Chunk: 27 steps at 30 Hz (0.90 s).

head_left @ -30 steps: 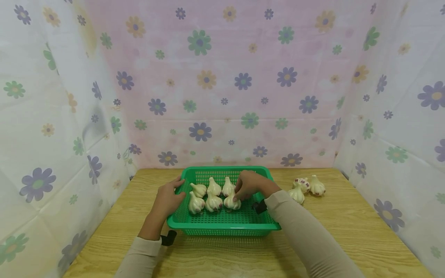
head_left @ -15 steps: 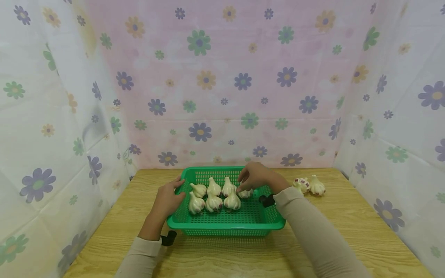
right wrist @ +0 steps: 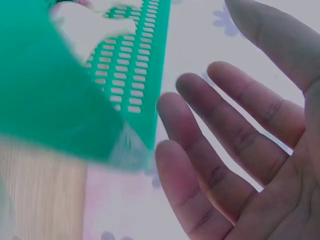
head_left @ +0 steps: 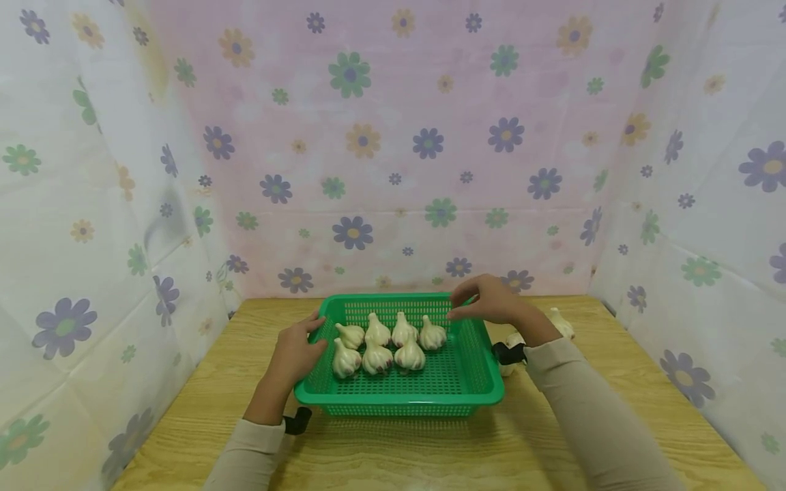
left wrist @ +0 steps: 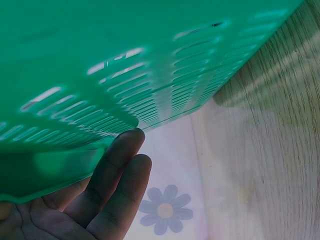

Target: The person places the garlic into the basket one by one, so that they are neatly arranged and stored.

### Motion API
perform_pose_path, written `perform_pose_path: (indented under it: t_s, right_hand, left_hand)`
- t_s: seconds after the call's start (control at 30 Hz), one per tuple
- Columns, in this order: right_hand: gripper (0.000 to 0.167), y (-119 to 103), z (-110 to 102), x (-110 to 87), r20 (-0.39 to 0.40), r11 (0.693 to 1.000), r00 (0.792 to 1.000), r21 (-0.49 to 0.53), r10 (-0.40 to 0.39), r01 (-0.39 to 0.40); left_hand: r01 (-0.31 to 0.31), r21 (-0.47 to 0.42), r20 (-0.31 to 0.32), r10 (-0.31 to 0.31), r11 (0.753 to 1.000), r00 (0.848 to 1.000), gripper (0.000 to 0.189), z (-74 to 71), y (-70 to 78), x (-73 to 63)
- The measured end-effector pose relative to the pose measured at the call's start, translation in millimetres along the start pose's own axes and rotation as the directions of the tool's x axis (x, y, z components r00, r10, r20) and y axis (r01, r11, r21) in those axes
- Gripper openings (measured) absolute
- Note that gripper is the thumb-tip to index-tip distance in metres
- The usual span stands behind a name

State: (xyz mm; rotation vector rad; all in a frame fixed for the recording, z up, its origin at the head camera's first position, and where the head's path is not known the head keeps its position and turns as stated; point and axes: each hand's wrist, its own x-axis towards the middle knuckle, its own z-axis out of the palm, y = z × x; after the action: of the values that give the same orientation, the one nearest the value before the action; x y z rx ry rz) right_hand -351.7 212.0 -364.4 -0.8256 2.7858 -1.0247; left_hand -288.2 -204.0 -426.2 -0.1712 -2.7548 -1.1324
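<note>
Several white garlic bulbs (head_left: 376,358) with purplish marks stand in two rows inside a green slotted plastic basket (head_left: 399,399). At the basket's left side, my left hand (head_left: 293,354) holds the rim, its thumb on the inner side. In the left wrist view, fingers (left wrist: 125,175) of that hand lie along the outside of the slotted wall. My right hand (head_left: 491,301) hovers over the basket's back right corner with nothing in it. Its fingers (right wrist: 215,110) are spread and loosely bent. The nearest bulb to it is the garlic (head_left: 432,334) at the back row's right end.
More garlic bulbs lie on the wooden table (head_left: 614,409) right of the basket, partly hidden behind my right wrist; one garlic bulb (head_left: 561,323) shows beyond it. Flower-patterned cloth (head_left: 399,136) encloses the back and sides.
My right hand has let go of a garlic bulb at the right end of the back row. It has risen and moved right, out toward the basket's edge. My left hand stays put.
</note>
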Motion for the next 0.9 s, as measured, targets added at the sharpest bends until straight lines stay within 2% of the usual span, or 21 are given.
perform_pose_path:
  t_s: [0.13,0.27,0.37,0.63,0.77,0.9]
  right_hand:
    - [0.055,9.0,-11.1,-14.4,-0.061,0.999,0.997,0.03,0.037,-0.035]
    - [0.052,18.5,-18.4,-31.3,-0.147,0.997,0.987,0.042,0.065,-0.06]
    - [0.048,26.4,-20.2,-44.9,-0.211,0.995,0.973,0.061,0.092,-0.081]
    - [0.054,52.8,-19.5,-79.8,-0.322,0.979,0.928,0.141,0.187,-0.149]
    - [0.056,65.5,-17.5,-93.4,-0.357,0.967,0.903,0.174,0.237,-0.185]
    - [0.059,75.9,-17.0,-103.5,-0.365,0.962,0.894,0.173,0.26,-0.209]
  left_hand:
    - [0.004,0.007,0.002,-0.004,1.0,1.0,0.055,-0.1,-0.4,0.2]
    - [0.003,0.008,0.0,-0.003,1.0,1.0,0.055,0.2,-0.7,0.4]
    - [0.005,0.011,-0.001,-0.005,1.0,1.0,0.055,0.7,-0.5,0.5]
    - [-0.001,-0.009,0.009,0.001,1.0,1.0,0.055,0.6,0.7,-0.8]
    - [-0.002,-0.007,0.009,0.002,1.0,1.0,0.055,0.4,0.0,-0.5]
    - [-0.007,-0.008,0.003,0.007,1.0,1.0,0.055,0.1,0.6,-0.5]
